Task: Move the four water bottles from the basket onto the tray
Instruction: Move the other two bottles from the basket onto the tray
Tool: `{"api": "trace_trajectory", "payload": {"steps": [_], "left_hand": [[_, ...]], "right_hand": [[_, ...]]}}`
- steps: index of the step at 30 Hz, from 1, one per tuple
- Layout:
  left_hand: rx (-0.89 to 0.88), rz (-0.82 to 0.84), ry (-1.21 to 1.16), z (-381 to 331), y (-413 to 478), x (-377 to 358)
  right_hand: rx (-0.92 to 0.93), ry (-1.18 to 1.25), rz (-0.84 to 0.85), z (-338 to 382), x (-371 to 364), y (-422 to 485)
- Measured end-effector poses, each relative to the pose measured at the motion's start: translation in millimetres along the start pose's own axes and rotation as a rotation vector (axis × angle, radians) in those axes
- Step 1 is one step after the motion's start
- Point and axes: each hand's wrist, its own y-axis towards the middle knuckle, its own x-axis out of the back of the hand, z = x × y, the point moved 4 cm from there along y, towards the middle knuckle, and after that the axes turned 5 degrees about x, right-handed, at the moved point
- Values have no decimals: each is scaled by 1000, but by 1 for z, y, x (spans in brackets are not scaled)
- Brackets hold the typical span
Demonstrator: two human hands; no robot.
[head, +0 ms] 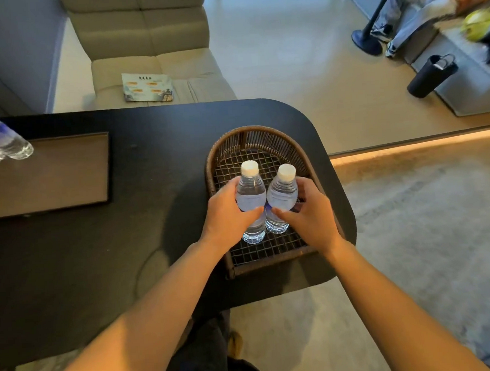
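Note:
Two clear water bottles with white caps stand upright, side by side, in a brown wicker basket (264,136) on the black table's right end. My left hand (228,211) wraps the left bottle (251,190) and my right hand (307,213) wraps the right bottle (282,192). Both bottle bases still rest on the basket's wire mesh floor. A brown rectangular tray (56,175) lies at the table's left. Two more water bottles (0,141) stand on its far left corner, cut off by the frame's edge.
The black table (159,189) has a rounded right end just past the basket. A beige sofa (145,34) with a leaflet (148,87) sits behind it. A black flask (431,75), a stand base and a person's legs are at the far right.

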Motion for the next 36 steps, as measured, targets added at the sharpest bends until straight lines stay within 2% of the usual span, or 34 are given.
{"api": "trace_trajectory", "payload": {"steps": [7, 13, 25, 31, 36], "left_hand": [[-14, -188, -4, -12, -33, 65], [47, -336, -5, 17, -52, 134], [180, -540, 11, 104, -58, 298], [274, -598, -2, 156, -35, 394], [281, -630, 9, 202, -4, 465]], "right_hand": [[179, 28, -1, 64, -22, -1], [269, 61, 66, 111, -70, 7], [296, 135, 228, 211, -238, 47], [190, 113, 329, 258, -338, 81], [140, 118, 325, 293, -417, 112]]}}
